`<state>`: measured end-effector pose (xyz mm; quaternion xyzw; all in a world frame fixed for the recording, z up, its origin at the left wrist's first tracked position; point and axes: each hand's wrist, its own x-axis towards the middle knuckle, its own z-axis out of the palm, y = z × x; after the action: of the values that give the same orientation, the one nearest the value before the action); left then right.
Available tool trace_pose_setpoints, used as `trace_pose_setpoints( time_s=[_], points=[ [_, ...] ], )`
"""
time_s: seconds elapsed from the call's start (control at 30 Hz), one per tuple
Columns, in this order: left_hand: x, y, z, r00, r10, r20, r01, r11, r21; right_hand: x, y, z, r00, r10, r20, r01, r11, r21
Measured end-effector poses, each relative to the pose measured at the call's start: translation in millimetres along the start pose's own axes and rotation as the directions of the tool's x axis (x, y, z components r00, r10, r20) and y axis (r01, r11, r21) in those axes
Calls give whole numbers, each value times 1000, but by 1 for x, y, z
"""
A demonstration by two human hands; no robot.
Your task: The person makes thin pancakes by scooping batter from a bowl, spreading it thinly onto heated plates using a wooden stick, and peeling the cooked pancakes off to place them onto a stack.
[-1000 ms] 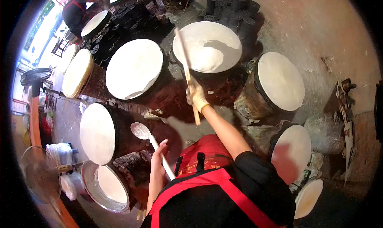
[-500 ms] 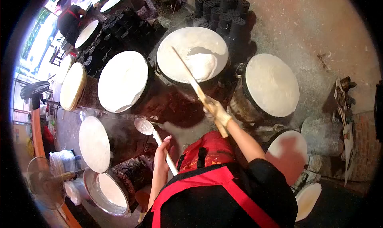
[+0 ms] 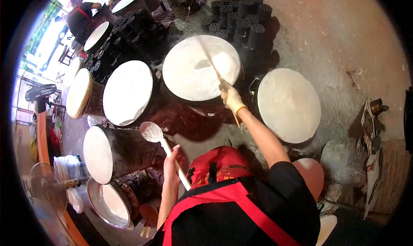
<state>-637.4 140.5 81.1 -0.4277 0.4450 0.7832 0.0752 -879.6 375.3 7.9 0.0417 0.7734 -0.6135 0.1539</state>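
Note:
My gloved right hand (image 3: 231,98) is closed around a long, thin wooden stick (image 3: 210,59), whose far part is smeared by motion. The stick reaches over the middle round griddle (image 3: 185,91), which is covered by a thin white sheet (image 3: 180,65). On its right side the sheet bulges up in a rounded white puff (image 3: 227,65) beside the stick; whether they touch, I cannot tell. Down at the left, my bare left hand (image 3: 172,168) grips the pale handle of a ladle (image 3: 151,132). The ladle's bowl has white residue in it.
More white-topped round griddles stand around me, including one at left (image 3: 128,92) and one at right (image 3: 289,105). A metal basin (image 3: 97,203) holds white liquid at lower left. Black honeycomb coal briquettes (image 3: 243,29) are stacked behind. Another person (image 3: 79,18) stands at the far left.
My right hand and the stick have moved forward across the middle griddle. The white puff has shifted rightward on it. My left hand still holds the ladle in nearly the same place.

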Motion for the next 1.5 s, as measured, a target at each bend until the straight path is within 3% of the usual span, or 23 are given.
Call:
trace_pose_setpoints(
  time_s=[0.03, 0.13, 0.17, 0.2, 0.27, 0.33, 0.37, 0.47, 0.5, 0.53, 0.6, 0.63, 0.73, 0.9, 1.03, 1.13, 1.2, 1.27, 1.3, 1.33, 1.4, 1.47, 1.5],
  points=[
    [0, 2, 0, 999, 37, 14, -37, 999, 23, -2, 2, 7, 979, -201, -43, 167, 903, -396],
    [-2, 12, -6, 993, 109, 52, -113, 990, 84, -8, 34, -5, 977, -184, -108, 213, 832, 512],
    [-4, 17, -8, 992, 110, 60, -116, 988, 102, -24, 31, -8, 864, -339, -374, 366, 931, 3],
    [-7, 21, -8, 991, 111, 70, -119, 986, 121, -33, 26, 3, 826, -217, -520, 419, 854, 309],
    [-10, 27, -2, 991, 128, 42, -134, 974, 183, -23, 49, 29, 979, 155, -135, 93, 252, 963],
    [0, 25, -3, 986, 146, 82, -158, 976, 150, -23, 44, 67, 933, -106, -344, 259, 862, 435],
    [2, 26, -1, 987, 133, 90, -146, 978, 149, -24, 36, 64, 976, -28, -218, 108, 924, 366],
    [3, 30, -4, 980, 67, 187, -80, 995, 61, -44, 4, 32, 998, 35, -52, -16, 943, 333],
    [3, 32, -7, 964, 68, 257, -81, 996, 40, -23, 56, 32, 904, -271, -332, 336, 929, 157],
    [3, 33, -7, 966, 73, 248, -82, 996, 28, -32, 34, 27, 922, 168, -348, 252, 420, 872],
    [2, 33, -6, 973, 75, 220, -78, 997, 6, -35, 68, 36, 902, 270, -336, 266, 263, 927],
    [3, 33, -6, 972, 59, 229, -66, 998, 24, -46, 71, 49, 905, 116, -408, 262, 604, 752],
    [5, 34, -4, 966, 11, 257, -27, 998, 60, -49, 50, 66, 947, -53, -317, 192, 884, 426],
    [8, 41, 0, 938, -67, 341, 43, 996, 78, -2, 23, 10, 937, 202, -286, 41, 748, 662],
    [25, 53, 12, 946, -56, 320, -15, 977, 213, -27, 60, 14, 993, 78, 85, -115, 654, 747],
    [61, 77, 35, 928, 18, 373, -131, 951, 280, -103, 36, 8, 998, 38, 50, -42, 996, 77],
    [102, 92, 54, 922, 66, 382, -206, 918, 338, -131, 40, 15, 994, -88, -65, 104, 945, 310],
    [141, 94, 76, 911, 171, 374, -305, 891, 336, -132, 67, 39, 860, -268, -434, 339, 936, 94],
    [161, 91, 86, 920, 170, 353, -307, 872, 381, -119, 96, 52, 899, 27, -438, 325, 629, 706],
    [167, 91, 99, 928, 170, 331, -307, 852, 425, -121, 91, 65, 858, -105, -502, 316, 880, 355],
    [167, 76, 128, 956, 190, 225, -265, 888, 377, -113, 91, 88, 944, -2, -330, 229, 723, 652],
    [168, 61, 147, 978, 121, 172, -171, 933, 317, -110, 80, 90, 978, 147, 145, -178, 249, 952],
    [151, 68, 147, 967, 98, 235, -167, 941, 295, -89, 101, 123, 948, 250, -199, -117, 852, 511]
  ],
)
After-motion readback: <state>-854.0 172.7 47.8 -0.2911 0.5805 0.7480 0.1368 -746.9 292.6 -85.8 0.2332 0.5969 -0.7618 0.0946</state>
